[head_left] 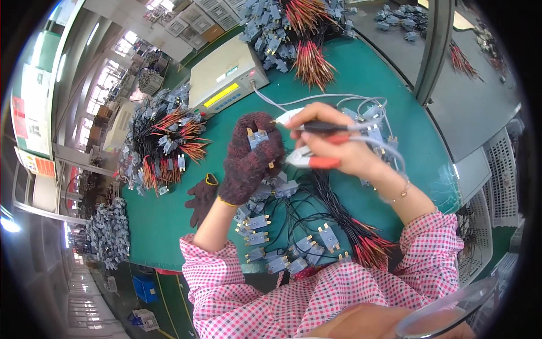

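My left hand, in a dark knitted glove with a yellow cuff, is closed around a small blue-grey switch-like part with brass terminals. Bare, my right hand grips two test clips, a black-handled one above and a red-handled one below. Their tips reach toward the gloved hand; whether they touch the terminals I cannot tell. Grey cables trail from the clips. Below my hands lie several similar parts with black wires ending in red tips.
A beige meter with a lit yellow display stands at the back of the green table. Wired parts are heaped at the back and left. A dark glove lies left of my arm. A metal post rises at the right.
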Motion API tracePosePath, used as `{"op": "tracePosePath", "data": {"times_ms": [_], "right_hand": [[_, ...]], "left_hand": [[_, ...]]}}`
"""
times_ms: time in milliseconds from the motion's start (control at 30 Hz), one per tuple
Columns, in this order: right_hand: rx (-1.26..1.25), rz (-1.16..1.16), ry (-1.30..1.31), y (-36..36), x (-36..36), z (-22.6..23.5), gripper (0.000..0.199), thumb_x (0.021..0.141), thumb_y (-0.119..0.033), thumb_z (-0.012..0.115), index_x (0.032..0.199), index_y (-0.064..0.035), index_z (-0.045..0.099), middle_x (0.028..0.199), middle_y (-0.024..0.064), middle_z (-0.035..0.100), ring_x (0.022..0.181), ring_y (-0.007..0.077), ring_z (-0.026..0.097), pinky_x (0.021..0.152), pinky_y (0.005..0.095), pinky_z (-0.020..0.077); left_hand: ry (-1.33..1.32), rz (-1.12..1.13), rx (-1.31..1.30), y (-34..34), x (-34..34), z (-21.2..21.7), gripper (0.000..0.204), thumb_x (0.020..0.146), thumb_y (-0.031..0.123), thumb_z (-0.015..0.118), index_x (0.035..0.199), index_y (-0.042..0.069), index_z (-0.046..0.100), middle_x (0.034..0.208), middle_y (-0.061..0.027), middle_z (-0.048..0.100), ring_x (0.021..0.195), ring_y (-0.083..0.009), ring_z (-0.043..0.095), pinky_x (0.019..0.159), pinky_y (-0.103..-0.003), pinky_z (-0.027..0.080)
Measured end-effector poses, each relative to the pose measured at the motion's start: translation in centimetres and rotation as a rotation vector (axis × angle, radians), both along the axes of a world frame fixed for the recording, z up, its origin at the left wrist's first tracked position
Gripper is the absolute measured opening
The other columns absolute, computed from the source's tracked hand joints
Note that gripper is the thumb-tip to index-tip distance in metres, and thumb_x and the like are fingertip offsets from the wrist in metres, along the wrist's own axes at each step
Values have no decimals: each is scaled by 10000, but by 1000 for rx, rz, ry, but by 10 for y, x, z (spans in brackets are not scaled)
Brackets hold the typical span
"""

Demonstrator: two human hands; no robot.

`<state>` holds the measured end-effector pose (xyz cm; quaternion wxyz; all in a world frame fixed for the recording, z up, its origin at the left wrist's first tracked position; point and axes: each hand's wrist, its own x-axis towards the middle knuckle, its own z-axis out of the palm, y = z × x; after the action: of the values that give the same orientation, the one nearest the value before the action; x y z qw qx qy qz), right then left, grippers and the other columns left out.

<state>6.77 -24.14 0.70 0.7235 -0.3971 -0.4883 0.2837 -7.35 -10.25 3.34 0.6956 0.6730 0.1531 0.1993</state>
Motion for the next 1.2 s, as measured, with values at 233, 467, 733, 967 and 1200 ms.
{"op": "tracePosePath", "data": {"times_ms": [233,467,733,967,1200], "right_hand": [[155,-20,-111,6,-3,-11,183,880,-2,499,1043,-3,582,908,73,546,833,149,592,773,278,478],[132,-42,-16,6,-3,-11,186,878,8,504,1047,-4,581,936,80,556,851,141,596,776,283,488],[145,-39,-64,8,-3,-14,178,876,9,506,1038,-1,580,940,78,547,845,143,591,773,279,486],[150,-21,-65,6,-3,-10,187,867,19,506,1034,-5,587,936,72,540,858,143,585,783,276,465],[102,-11,-124,4,1,-7,213,849,41,491,1035,7,589,957,72,562,917,141,589,813,287,472]], "left_hand": [[-134,75,9,-6,9,-7,489,815,87,636,1255,78,423,949,-48,532,746,-119,537,627,-261,476],[-105,99,184,3,6,-12,502,832,43,612,1286,89,402,966,-40,536,749,-115,546,631,-265,493],[-166,137,226,-11,9,-14,481,848,50,595,1286,87,400,1031,-51,526,781,-112,549,684,-257,505],[-152,90,345,-15,9,-11,535,860,138,610,1331,81,362,1162,-76,469,978,-152,531,825,-290,485],[-208,82,259,-4,12,-25,684,866,539,557,1334,75,371,1207,-86,454,1093,-220,520,927,-371,467]]}}
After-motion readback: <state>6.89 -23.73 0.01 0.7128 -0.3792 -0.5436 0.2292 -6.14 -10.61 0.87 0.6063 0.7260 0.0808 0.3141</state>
